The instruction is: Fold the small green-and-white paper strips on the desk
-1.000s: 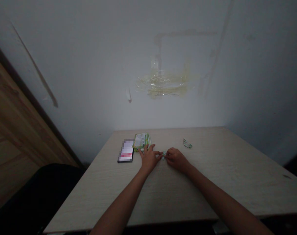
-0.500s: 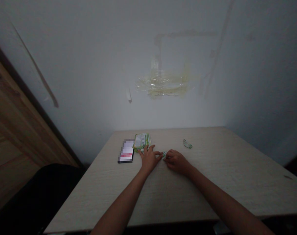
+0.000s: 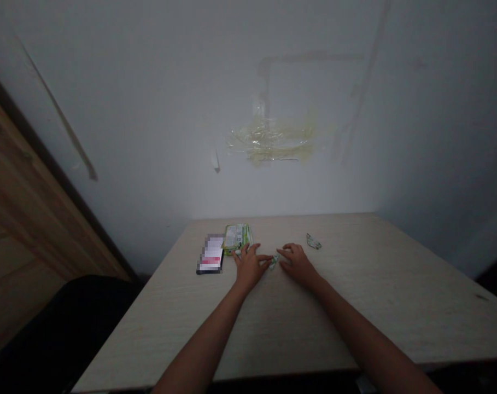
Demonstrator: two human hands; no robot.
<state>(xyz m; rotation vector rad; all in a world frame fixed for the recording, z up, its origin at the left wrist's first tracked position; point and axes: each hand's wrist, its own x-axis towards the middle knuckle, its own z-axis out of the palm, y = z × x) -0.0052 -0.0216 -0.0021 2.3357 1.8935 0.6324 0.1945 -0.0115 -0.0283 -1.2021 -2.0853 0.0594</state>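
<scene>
Between my two hands, a small green-and-white folded piece point(image 3: 274, 262) lies at table level; whether it is paper or plastic I cannot tell. My left hand point(image 3: 250, 267) pinches its left side between thumb and index finger, while the other fingers spread towards a green-and-white packet point(image 3: 237, 236). Just right of the piece is my right hand point(image 3: 298, 266), with its fingers parted and the fingertips close to it. A similar green-and-white folded piece point(image 3: 313, 241) rests beyond my right hand, touched by neither hand.
A phone point(image 3: 211, 254) with a lit, blurred screen lies left of the packet. The pale wooden table point(image 3: 334, 328) meets the wall point(image 3: 158, 137) at the back, where clear tape point(image 3: 273, 141) is stuck. A dark chair-like shape point(image 3: 68, 323) stands at the left.
My right hand has loosened its pinch and spread its fingers, leaving more of the small folded piece showing. My left hand keeps its place and grip.
</scene>
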